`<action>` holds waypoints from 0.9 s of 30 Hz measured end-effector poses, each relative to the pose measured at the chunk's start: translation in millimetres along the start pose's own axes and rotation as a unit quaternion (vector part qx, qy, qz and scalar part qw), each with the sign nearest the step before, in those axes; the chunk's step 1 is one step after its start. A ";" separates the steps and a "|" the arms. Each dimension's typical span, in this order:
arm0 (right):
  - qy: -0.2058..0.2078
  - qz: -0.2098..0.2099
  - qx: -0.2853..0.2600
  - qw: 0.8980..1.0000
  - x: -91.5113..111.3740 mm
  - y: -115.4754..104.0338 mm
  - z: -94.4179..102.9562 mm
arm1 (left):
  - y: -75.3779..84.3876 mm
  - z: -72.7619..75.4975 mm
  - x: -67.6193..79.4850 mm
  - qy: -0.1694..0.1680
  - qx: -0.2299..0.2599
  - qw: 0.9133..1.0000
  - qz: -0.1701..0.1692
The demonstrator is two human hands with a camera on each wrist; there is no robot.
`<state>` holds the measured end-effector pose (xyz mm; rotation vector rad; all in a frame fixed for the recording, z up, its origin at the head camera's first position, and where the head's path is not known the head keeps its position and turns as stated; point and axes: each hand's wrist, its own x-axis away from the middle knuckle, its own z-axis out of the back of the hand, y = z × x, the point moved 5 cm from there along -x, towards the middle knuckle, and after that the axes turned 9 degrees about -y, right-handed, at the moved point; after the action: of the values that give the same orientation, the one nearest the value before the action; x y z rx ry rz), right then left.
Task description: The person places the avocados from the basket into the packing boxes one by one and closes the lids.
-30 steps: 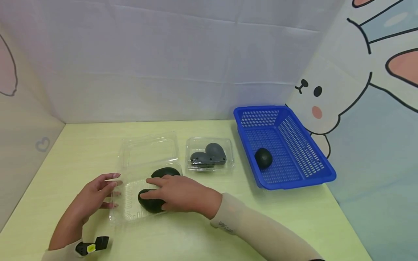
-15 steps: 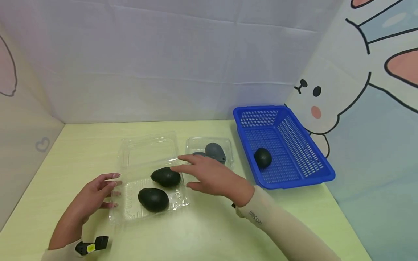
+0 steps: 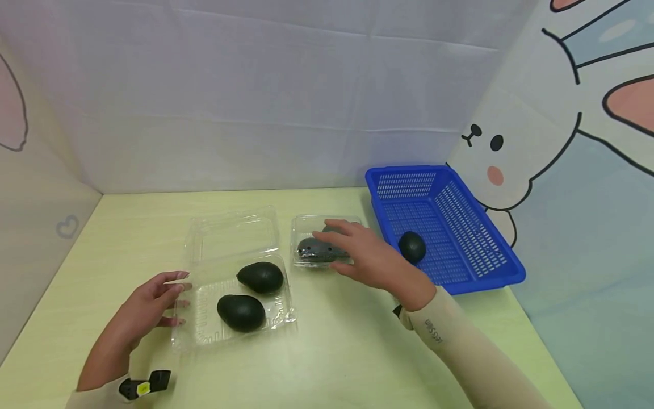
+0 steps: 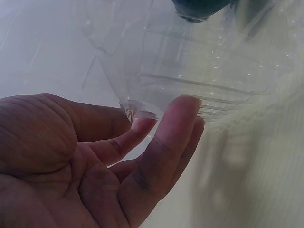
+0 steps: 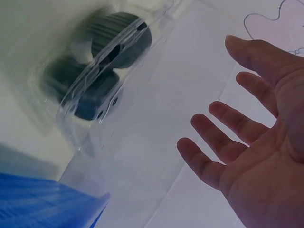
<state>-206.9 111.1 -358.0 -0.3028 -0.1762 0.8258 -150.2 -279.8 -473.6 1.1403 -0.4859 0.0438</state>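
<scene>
An open clear plastic clamshell container [image 3: 204,309] lies on the table, its lid [image 3: 235,234] folded back behind it. Two dark green avocados [image 3: 260,277] rest in its right half, one behind the other. At the container's left side my left hand [image 3: 149,307] pinches the edge between thumb and fingers, which the left wrist view shows close up. My right hand [image 3: 369,257] hovers with spread fingers, holding nothing, and overlaps a smaller closed clear container [image 3: 302,225] in the head view. Dark avocados [image 5: 121,40] show inside that closed container.
To the right a blue plastic basket [image 3: 462,278] stands at the table's edge, with one dark avocado [image 3: 412,247] inside. My right forearm crosses in front of it. A white cloth backdrop [image 3: 255,113] rises behind the table [image 3: 327,352].
My right hand has let go of the avocados in the open container and moved right and back, past the closed container toward the basket. The left hand has stayed still.
</scene>
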 end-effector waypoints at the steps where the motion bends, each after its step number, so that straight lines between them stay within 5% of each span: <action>1: 0.003 -0.005 -0.005 1.000 2.3 2.7 1.6 | 0.2 0.0 0.0 0.000 0.000 1.000 0.000; 13: 0.029 -0.104 -0.007 0.994 31.7 42.8 15.9 | 0.7 -0.5 0.6 0.001 -0.002 1.000 -0.005; 27: 0.039 -0.164 -0.022 0.985 68.0 89.6 20.8 | -0.8 0.3 0.4 0.002 -0.001 1.000 -0.002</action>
<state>-229.5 223.0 -365.6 -0.3372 -0.1668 0.4834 -149.7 -280.5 -474.0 1.1385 -0.4790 0.0422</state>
